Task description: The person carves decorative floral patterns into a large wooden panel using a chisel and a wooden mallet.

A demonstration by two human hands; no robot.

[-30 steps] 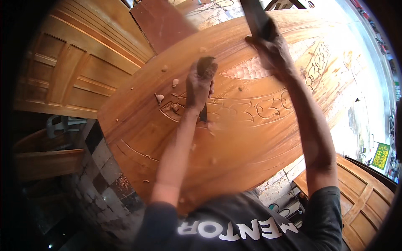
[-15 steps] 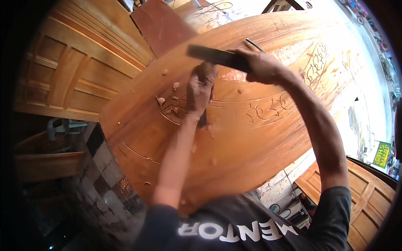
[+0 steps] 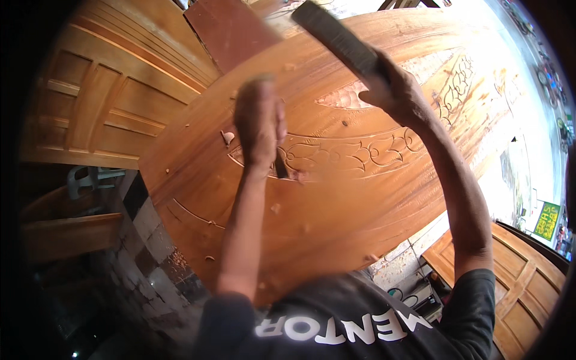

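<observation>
Board [image 3: 336, 216] is lying under both hands: the right hand [image 3: 402, 90] is gripping a block [image 3: 339, 45] above it, the left hand [image 3: 258, 117] is clasping a chisel [image 3: 281, 167]. Carving seems underway; the next blow is likely calling for a steady chisel.

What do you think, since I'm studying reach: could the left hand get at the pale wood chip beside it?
Probably yes: nothing visible separates the left hand from the wood chip, though that hand grips a chisel.

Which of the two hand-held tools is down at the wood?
The narrow dark-bladed tool in the left hand: its tip meets the carved board. The right hand holds the other, a thick dark bar, raised.
</observation>
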